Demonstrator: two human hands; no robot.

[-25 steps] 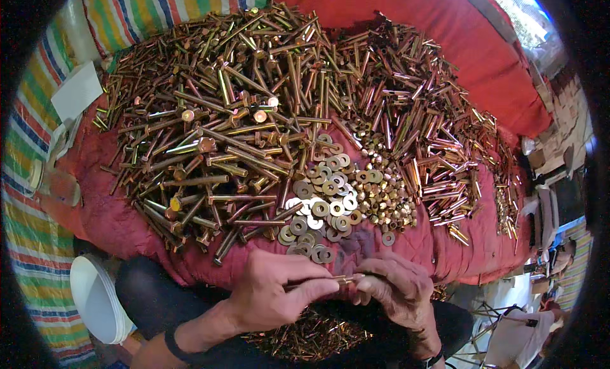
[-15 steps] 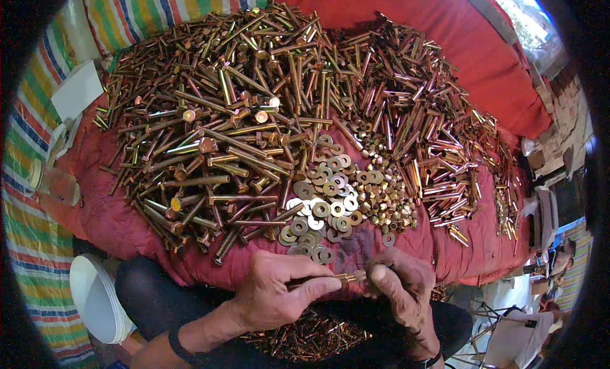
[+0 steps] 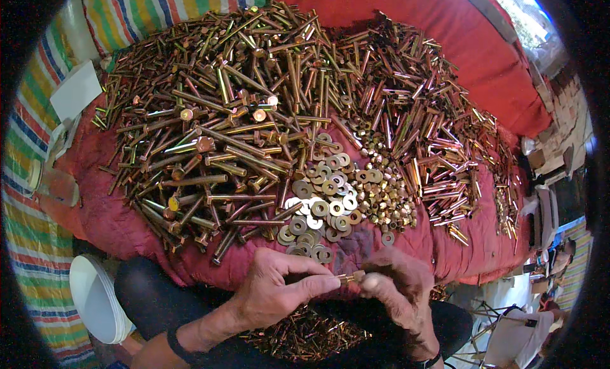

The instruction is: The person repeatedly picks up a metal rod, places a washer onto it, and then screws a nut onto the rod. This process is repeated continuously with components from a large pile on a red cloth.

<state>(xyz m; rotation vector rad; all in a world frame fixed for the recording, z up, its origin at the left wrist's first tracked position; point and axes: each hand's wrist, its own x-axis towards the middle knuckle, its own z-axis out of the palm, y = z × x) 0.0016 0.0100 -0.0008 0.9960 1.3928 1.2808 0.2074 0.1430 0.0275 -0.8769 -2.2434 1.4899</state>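
Note:
My left hand pinches a thin brass-coloured bolt between thumb and forefinger, its end pointing right. My right hand is closed around that end, where a small nut-like piece shows at the fingertips. Some blur lies over the right fingers. Just beyond the hands is a heap of flat round washers, with a pile of small nuts to its right. Long hex-head bolts form a big mound at left. Slim metal sleeves lie heaped at right.
Red padded cloth lies under the hardware. More bolts are piled below my hands, between my legs. Stacked white plastic tubs stand at lower left, a clear jar and white card farther up. Striped sheeting borders the left.
My right fingers have shifted and curled differently around the end of the bolt, with the thumb lower and further left. My left hand keeps its pinch in nearly the same place.

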